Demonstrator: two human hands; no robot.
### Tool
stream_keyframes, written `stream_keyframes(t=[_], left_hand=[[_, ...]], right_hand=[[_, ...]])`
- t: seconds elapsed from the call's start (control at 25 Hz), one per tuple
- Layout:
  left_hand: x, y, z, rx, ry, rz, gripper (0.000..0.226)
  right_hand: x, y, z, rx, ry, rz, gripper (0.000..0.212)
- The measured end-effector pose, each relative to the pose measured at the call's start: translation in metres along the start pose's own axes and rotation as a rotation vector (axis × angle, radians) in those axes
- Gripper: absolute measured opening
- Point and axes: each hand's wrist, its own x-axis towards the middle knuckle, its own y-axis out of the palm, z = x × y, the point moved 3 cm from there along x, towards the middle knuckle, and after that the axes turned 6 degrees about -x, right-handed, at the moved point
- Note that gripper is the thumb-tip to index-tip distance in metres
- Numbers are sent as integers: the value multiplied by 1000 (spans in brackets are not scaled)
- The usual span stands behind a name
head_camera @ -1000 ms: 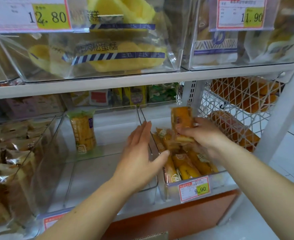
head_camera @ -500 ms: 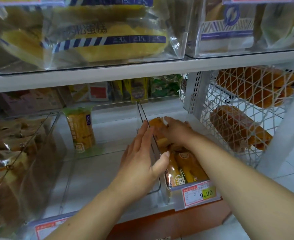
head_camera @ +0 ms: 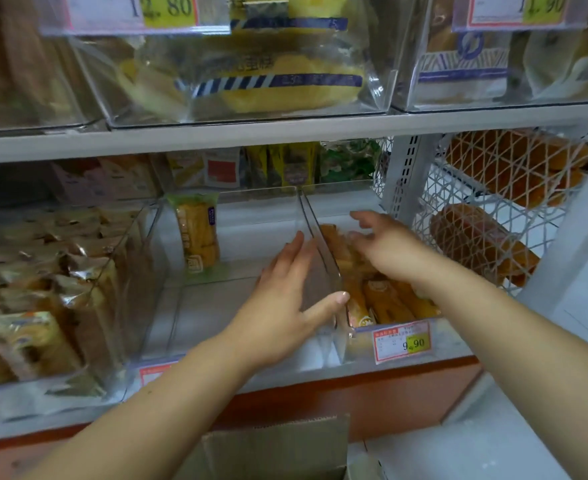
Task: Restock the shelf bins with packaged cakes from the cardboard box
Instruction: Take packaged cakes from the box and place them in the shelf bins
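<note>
While the left hand (head_camera: 282, 306) reaches into the clear middle bin (head_camera: 209, 306), its fingers lie straight and close together along the inside of that bin's right wall. The thumb tip sits at the top edge of the wall. It holds nothing else. Just across the wall, the right hand (head_camera: 392, 251) hovers over the right bin (head_camera: 446, 337) with its fingers spread and slightly bent. It is blurred, and no package shows in it.

Packaged cakes (head_camera: 386, 303) in orange-yellow wrappers fill the right bin below that hand, lying lengthwise toward the front. A red-and-yellow price tag (head_camera: 401, 341) reading 9.90 hangs on the bin's front. Inside the middle bin a single yellow packaged cake (head_camera: 197, 237) stands upright at the back left corner, well apart from the left hand. One flap of the cardboard box (head_camera: 275, 448) shows at the lower edge of the view, below the shelf front and between the two forearms; what it contains cannot be seen.

To the left, another clear bin (head_camera: 136, 237) is packed with cakes in shiny brown wrappers. On the white shelf (head_camera: 216, 136) above, large clear bins hold yellow cakes in bags with blue stripes, under a price tag (head_camera: 133, 8) reading 12.80. On the right, a white mesh panel (head_camera: 458, 188) screens brown loaves (head_camera: 482, 247).
</note>
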Motion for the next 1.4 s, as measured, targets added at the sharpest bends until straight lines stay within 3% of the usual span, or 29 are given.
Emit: stream_keyframes(t=[0.08, 0.16, 0.2, 0.28, 0.36, 0.4, 0.48, 0.56, 0.64, 0.76, 0.92, 1.08, 1.28, 1.4], left_hand=[[-53, -18, 2, 70, 136, -70, 75], [-116, -29, 14, 146, 251, -85, 57], [-147, -29, 26, 165, 269, -61, 47], [-199, -20, 67, 207, 176, 98, 34], [-237, -1, 114, 255, -24, 356, 40], [-253, 9, 135, 260, -106, 442, 50], [-283, 23, 166, 216, -275, 517, 75], [-305, 34, 187, 208, -397, 552, 84], [-322, 45, 197, 281, -420, 594, 68], [-330, 58, 193, 351, -396, 621, 59], [-334, 76, 183, 378, -348, 670, 75], [-333, 93, 182, 173, -493, 650, 89], [-327, 97, 188, -258, -725, 495, 66], [-328, 86, 191, -658, -863, 316, 48]], right_hand=[[-49, -18, 14, 10, -155, -144, 36], [-108, -30, 33, 32, -261, -96, 22], [-136, -28, 44, 48, -280, 66, 18], [-180, 0, 66, -115, -270, 562, 20], [-206, 54, 73, -478, -367, 901, 28], [-215, 89, 71, -605, -423, 975, 31], [-224, 164, 58, -691, -395, 1023, 35], [-231, 234, 38, -800, -345, 1033, 32], [-246, 285, 18, -946, -298, 1122, 31], [-273, 317, -16, -1031, -154, 1148, 57], [-259, 292, -25, -805, -43, 944, 40], [-232, 252, -10, -104, 233, 798, 36], [-255, 262, -28, 494, 448, 795, 42], [-260, 266, -33, 694, 503, 755, 35]])
